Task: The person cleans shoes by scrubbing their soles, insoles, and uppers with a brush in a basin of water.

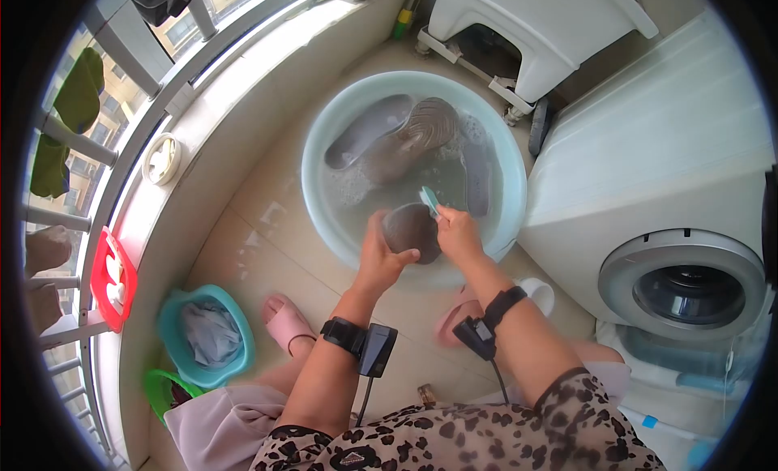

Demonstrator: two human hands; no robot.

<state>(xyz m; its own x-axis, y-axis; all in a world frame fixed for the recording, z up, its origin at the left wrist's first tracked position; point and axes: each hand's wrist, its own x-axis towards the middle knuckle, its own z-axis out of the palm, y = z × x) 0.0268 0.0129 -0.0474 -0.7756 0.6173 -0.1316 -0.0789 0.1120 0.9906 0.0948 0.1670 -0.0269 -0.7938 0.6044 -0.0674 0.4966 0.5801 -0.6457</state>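
My left hand (379,254) is wrapped round a dark grey slipper (410,230), held over the near side of a light blue basin (311,183). In my right hand (460,237) is a small scrub brush (429,199) with a teal back and pale bristles, close to the slipper's far edge. Cloudy, soapy water fills the basin. A grey slipper (365,132) lies in it at the far left, beside a ridged brown-grey slipper (423,129) partly under water. Another grey slipper shape (478,179) rests along the right wall.
A washing machine (685,280) stands at the right, a white sink unit (519,37) at the back. On the tiled floor at left are a teal tub (168,329) with pale cloth and a green basket (154,386). A ledge (235,90) and railing run along the left.
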